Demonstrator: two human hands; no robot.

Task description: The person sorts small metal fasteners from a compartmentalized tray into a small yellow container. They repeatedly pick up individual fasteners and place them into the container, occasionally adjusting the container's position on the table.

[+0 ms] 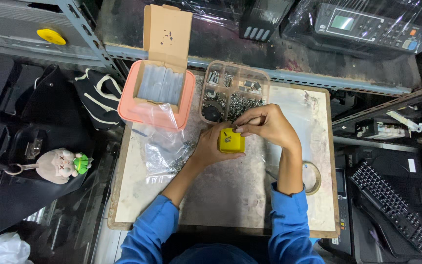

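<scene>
Head view, from the near edge of the desk (137, 205) outward. Two blue sleeves enter from below and the forearms converge at mid-desk. The left hand (210, 146) cups a small yellow block (231, 141) from the side and beneath, fingers closed around it so that its top face stays exposed and roughly level. The right hand (264, 124) arches over the block from above; its fingers (242, 128) are drawn narrow into a pinch at the block's upper edge, touching it. Whether a small metal part lies within that pinch cannot be told.

The work in hand appears to be fitting small hardware into the block's top. It is judged best done with the left hand braced steady against the desk, the block kept level, and the pinch lowered straight so that a loose piece does not roll away.

Just left of the block lies a crumpled clear plastic bag (164, 151). Beyond the hands stands a clear compartment box (233, 93) of screws and dark fittings, and beside it a pink tray (155, 110) carrying an open cardboard carton (164, 63).
</scene>
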